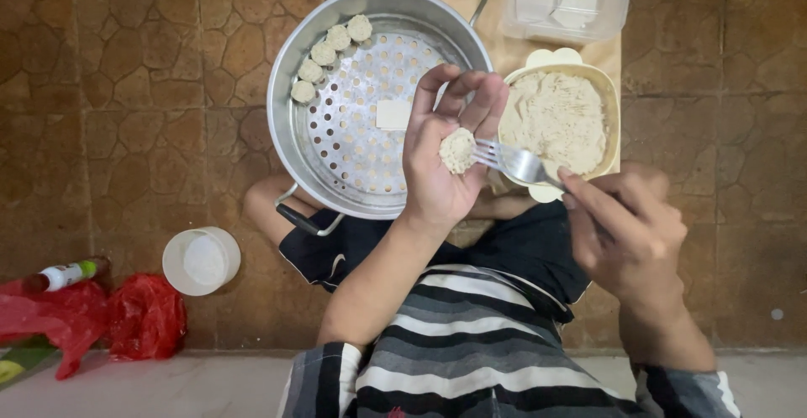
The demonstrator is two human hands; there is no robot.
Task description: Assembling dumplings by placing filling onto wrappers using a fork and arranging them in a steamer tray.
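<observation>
Two hands: both are seen from above, over a brown tiled floor (126, 115).
Left hand (441, 161): it is held palm up, fingers curled loosely and half open, and a small dumpling (457, 150) is cradled at the base of the fingers.
Right hand (630, 229): its fingers are closed around the handle of a fork (514, 162), pinched between thumb and forefinger.
Fork: its tines are laid against the dumpling, just beside the left fingers.
Filling bowl (607, 90): a cream bowl of pale minced filling is placed just beyond the fork, right of the left fingertips.
Steamer pot (290, 145): a round metal pot with a perforated tray is set behind the left fingers; four finished dumplings (329, 55) are lined along its far-left wall.
Clear box (567, 2): it is placed beyond the bowl.
White lid (202, 260): it is left well apart, left of the wrist.
Red bag (147, 315): it is crumpled at the far left, beside a small bottle (67, 275).
</observation>
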